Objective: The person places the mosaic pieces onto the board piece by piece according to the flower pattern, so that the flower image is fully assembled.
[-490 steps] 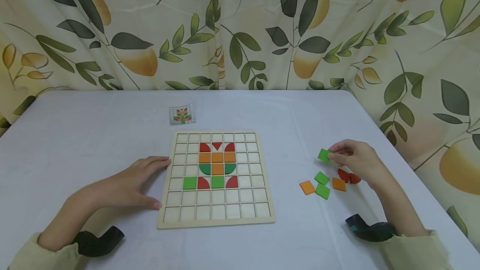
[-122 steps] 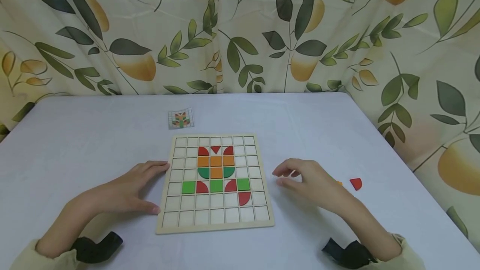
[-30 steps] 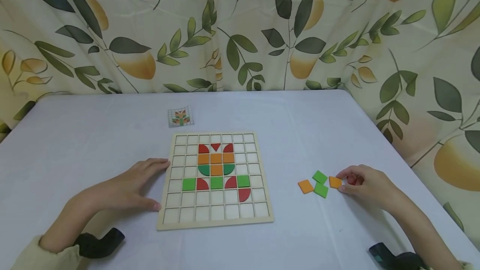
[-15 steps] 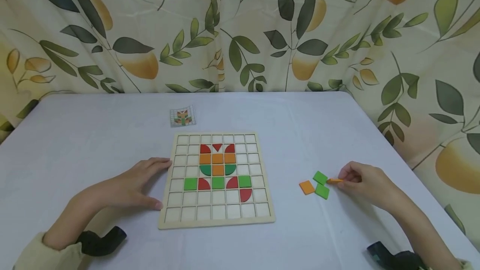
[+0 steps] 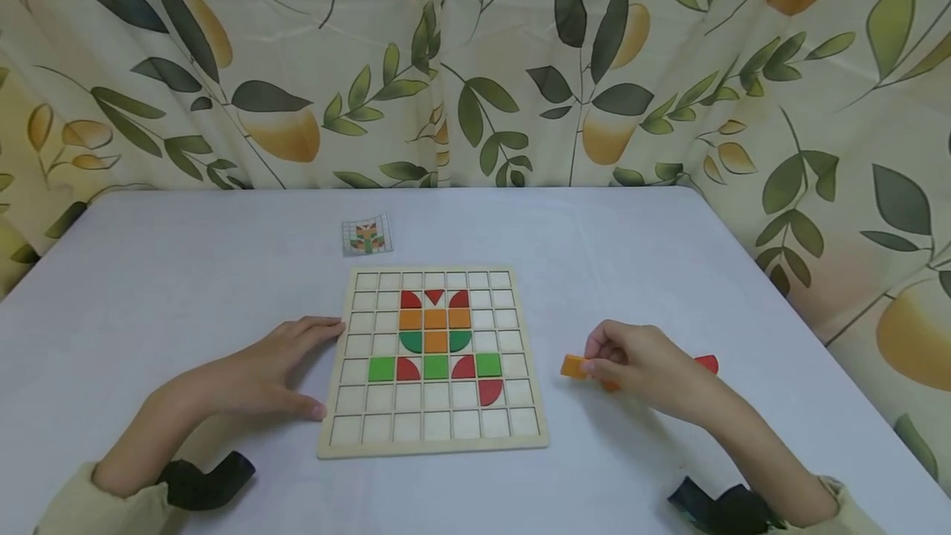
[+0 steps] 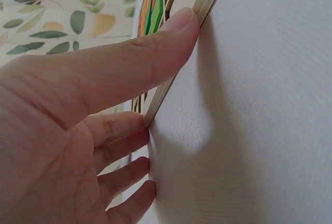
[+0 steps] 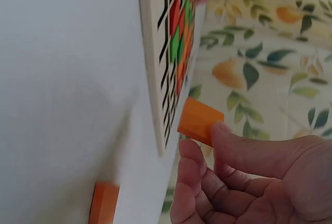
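Observation:
My right hand (image 5: 654,370) pinches an orange square tile (image 5: 573,366) between thumb and fingers, just right of the wooden grid board (image 5: 408,426). In the right wrist view the tile (image 7: 199,119) juts from the fingertips, raised off the table. Red, orange and green pieces form a pattern on the board; a red quarter-circle tile (image 5: 490,392) lies below the rightmost green square (image 5: 488,365). At the board's left edge, my left hand (image 5: 245,374) rests with thumb and fingers extended; the thumb (image 6: 179,35) touches the rim in the left wrist view.
Another orange tile (image 5: 611,385) lies partly under the right hand, and a red tile (image 5: 707,364) shows behind the wrist. A small pattern card (image 5: 367,235) lies beyond the board. A patterned curtain (image 5: 475,64) hangs behind the white table (image 5: 186,262).
Over the longer span, a green square and a red quarter-circle were added at the board's right. Lately the right hand took an orange tile and moved left; the left hand stayed put.

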The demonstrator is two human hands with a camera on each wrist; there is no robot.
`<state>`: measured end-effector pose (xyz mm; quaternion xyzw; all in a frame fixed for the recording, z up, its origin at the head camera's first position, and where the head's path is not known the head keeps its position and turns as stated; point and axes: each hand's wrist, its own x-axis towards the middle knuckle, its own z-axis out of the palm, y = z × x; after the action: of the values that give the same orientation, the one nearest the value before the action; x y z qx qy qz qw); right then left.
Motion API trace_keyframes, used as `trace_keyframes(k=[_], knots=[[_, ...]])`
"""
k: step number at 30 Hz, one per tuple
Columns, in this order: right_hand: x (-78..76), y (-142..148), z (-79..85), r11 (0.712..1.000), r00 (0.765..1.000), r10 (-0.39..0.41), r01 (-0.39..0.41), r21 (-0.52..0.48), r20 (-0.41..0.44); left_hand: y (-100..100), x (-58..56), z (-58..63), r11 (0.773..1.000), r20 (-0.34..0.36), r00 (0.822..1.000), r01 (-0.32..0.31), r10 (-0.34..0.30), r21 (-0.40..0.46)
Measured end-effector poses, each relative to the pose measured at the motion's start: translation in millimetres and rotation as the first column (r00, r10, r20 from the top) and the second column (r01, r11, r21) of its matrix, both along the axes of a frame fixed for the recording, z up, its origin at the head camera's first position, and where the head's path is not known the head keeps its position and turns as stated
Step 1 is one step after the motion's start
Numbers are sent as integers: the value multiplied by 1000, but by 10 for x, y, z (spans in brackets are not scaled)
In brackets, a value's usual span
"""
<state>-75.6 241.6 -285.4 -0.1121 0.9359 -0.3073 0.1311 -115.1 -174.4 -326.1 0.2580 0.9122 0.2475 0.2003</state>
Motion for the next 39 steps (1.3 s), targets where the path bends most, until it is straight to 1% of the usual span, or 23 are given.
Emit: trace_keyframes(k=[4, 9, 11, 15, 22, 29, 39], knots=[[-37, -218, -4, 997, 998, 45, -42, -63, 47, -2, 7, -10, 1000, -2, 1000, 1, -1, -5], [-90, -430, -42, 988, 991, 123, -117, -103, 48, 3, 12, -1, 1000, -2, 1000, 1, -1, -17], [-109, -496, -60, 984, 988, 150, -145, -109, 45, 4, 9, 5, 1000, -3, 1000, 1, -1, -22], [-142, -606, -100, 979, 983, 176, -170, -112, 51, 5, -7, 8, 1000, -6, 1000, 10, -10, -23], [-175, -769, -161, 967, 971, 236, -231, -109, 37, 5, -28, -3, 1000, -7, 1000, 7, -7, -21], [-194, -919, -198, 962, 966, 255, -250, -110, 39, -2, -28, -15, 1000, -6, 1000, 8, -8, -23], [-193, -983, -246, 969, 970, 233, -226, -96, 69, -5, -13, -10, 1000, -6, 1000, 11, -11, -14]])
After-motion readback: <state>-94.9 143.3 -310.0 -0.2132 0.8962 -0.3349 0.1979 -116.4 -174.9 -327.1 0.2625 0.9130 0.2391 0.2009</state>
